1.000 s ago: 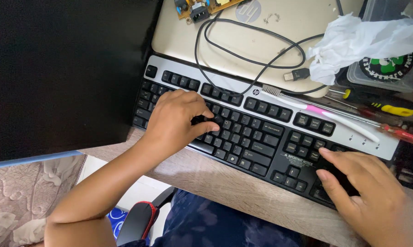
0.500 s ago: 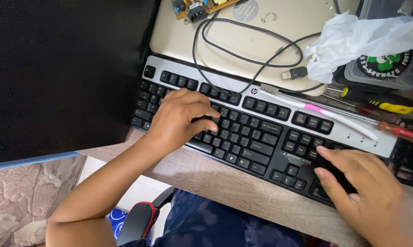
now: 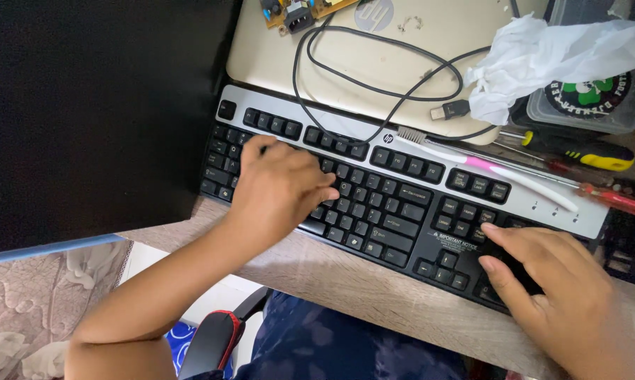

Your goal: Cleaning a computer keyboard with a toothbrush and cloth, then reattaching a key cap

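Observation:
A black and silver keyboard (image 3: 402,193) lies slanted across a wooden desk. My left hand (image 3: 278,186) rests flat on the letter keys at its left half, fingers slightly spread and blurred. My right hand (image 3: 549,278) lies over the number pad at the keyboard's right end, fingers bent down onto the keys. Neither hand holds anything. A white and pink toothbrush (image 3: 486,165) lies along the keyboard's silver top strip.
Behind the keyboard sits a closed beige laptop (image 3: 402,42) with a looped black cable (image 3: 373,77) and a small circuit board (image 3: 296,10). At right are crumpled white paper (image 3: 542,53), a clear lidded box (image 3: 588,102), a yellow-black screwdriver (image 3: 585,151) and a red one (image 3: 609,197). A chair armrest (image 3: 215,341) is below.
My left hand has shifted a little left and up across the letter keys, its fingers moving. My right hand stays on the number pad.

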